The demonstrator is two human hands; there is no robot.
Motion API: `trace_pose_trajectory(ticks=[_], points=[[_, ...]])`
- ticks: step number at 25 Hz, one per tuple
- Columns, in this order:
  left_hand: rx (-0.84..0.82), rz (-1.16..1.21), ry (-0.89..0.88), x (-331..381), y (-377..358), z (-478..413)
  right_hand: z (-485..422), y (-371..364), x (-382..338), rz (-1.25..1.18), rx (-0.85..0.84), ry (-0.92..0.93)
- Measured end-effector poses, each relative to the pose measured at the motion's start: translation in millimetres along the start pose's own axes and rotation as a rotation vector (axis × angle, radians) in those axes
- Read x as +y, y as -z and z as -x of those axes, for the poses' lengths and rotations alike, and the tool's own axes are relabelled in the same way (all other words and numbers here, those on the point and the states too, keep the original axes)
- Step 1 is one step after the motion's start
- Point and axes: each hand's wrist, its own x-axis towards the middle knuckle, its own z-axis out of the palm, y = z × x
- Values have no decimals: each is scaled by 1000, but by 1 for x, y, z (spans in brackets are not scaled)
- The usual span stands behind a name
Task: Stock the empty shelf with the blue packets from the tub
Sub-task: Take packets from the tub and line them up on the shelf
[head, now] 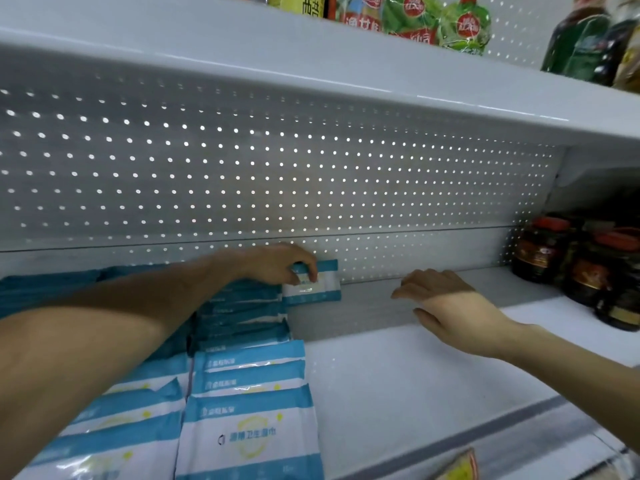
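Step in hand: placing. L hand is at the far back of the shelf, fingers curled over the top edge of one blue packet. That packet stands on edge at the pegboard back panel, just right of the far end of the stocked rows. R hand has fingers straight & relaxed and holds nothing. It's over bare shelf to the right of the packet; can't tell if it touches down.

Stocked packets fill the left part, overlapped near to far. The right part is bare up to the dark jars at far right. Tub not in view.

Approx half done, I'd say; this packet looks like the 1st of a new row. Next: let go w/o it tipping (R hand is close enough to steady it), then fetch more & build toward the near edge
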Motion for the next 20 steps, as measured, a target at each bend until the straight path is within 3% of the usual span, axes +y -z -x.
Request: trace_pose_trajectory(ticks=[10,20], points=[[172,-258,2,39,-6,-1,52,49,-7,-8,24,-65],[236,73,-388,272,-49,-7,253,95,-25,-66,38,-444]])
